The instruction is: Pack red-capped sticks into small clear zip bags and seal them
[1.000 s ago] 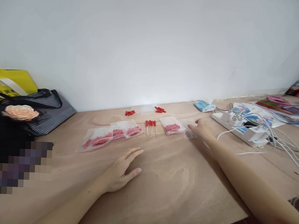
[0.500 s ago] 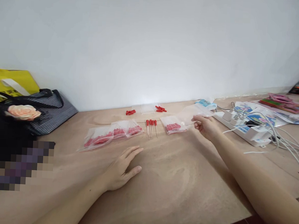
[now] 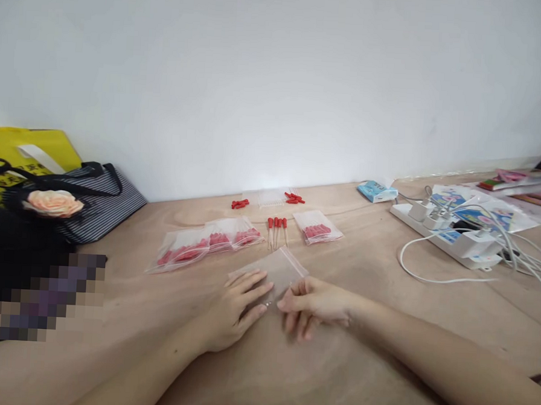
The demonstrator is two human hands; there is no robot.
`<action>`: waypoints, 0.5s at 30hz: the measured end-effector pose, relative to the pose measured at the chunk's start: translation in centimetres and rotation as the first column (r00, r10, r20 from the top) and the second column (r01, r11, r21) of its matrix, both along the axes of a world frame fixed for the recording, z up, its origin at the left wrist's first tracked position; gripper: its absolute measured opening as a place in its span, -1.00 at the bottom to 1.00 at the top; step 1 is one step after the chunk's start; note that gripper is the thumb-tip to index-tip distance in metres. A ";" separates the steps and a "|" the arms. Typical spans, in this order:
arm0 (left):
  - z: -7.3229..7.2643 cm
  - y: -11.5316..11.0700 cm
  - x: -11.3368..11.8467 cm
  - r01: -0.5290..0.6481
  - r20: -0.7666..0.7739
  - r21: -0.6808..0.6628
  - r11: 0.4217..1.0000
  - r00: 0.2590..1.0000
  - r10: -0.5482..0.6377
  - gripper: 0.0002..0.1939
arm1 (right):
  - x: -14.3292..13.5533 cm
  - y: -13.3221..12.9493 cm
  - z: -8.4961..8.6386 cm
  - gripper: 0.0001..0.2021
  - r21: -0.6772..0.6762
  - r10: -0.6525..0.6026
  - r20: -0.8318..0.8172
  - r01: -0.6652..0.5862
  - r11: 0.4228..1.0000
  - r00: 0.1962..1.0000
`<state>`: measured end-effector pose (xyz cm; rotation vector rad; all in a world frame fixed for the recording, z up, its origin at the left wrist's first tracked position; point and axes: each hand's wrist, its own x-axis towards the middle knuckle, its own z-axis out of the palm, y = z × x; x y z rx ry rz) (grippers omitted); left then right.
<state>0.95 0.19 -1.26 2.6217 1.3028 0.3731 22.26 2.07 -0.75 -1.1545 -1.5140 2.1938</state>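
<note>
A clear zip bag [image 3: 278, 267] lies on the table in front of me, its zip end pointing away to the right. My left hand [image 3: 235, 312] rests over the bag's left side, fingers spread and flat. At the bag's near right edge my right hand [image 3: 318, 305] pinches it between thumb and forefinger. Just beyond lie several droppers [image 3: 277, 226] with red bulbs and thin clear tubes. Filled zip bags [image 3: 209, 241] with red pieces overlap to the left, and one more filled bag [image 3: 317, 227] lies to the right.
Loose red bulbs [image 3: 240, 204] and a second red pile [image 3: 295, 198] lie near the wall, beside clear tubes [image 3: 273, 198]. A white power strip [image 3: 450, 242] with cables and a blue tissue pack [image 3: 377, 192] stand right. A striped bag [image 3: 102, 203] sits left.
My right hand has brought the clear bag from the far right to the table in front of me. My left hand now lies on the bag with its fingers still spread.
</note>
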 end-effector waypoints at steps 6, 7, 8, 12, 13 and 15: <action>0.8 0.3 -0.7 0.085 -0.052 -0.138 0.987 0.994 -0.093 -0.61 | 3.2 4.9 0.1 -0.83 0.946 -0.559 0.235 -0.055 0.320 0.795; 0.9 0.3 -0.8 0.095 -0.046 -0.148 0.985 0.994 -0.102 -0.61 | 3.4 5.9 -0.1 -0.83 0.975 -0.622 0.217 -0.131 0.181 0.752; 1.0 0.3 -0.8 0.103 -0.037 -0.152 0.983 0.993 -0.110 -0.62 | 3.4 6.9 -0.3 -0.80 0.972 -0.658 0.223 -0.217 0.092 0.719; 0.9 0.3 -1.0 0.127 0.005 -0.149 0.981 0.992 -0.128 -0.62 | 3.0 9.9 -1.4 -0.71 0.908 -0.699 0.339 -0.413 0.068 0.630; 0.8 0.3 -1.0 0.131 0.010 -0.147 0.980 0.991 -0.131 -0.62 | 3.0 10.3 -1.7 -0.72 0.901 -0.706 0.361 -0.423 0.097 0.609; 0.6 0.3 -1.2 0.134 0.006 -0.147 0.980 0.991 -0.134 -0.62 | 3.3 10.8 -2.2 -0.72 0.897 -0.726 0.384 -0.418 0.146 0.571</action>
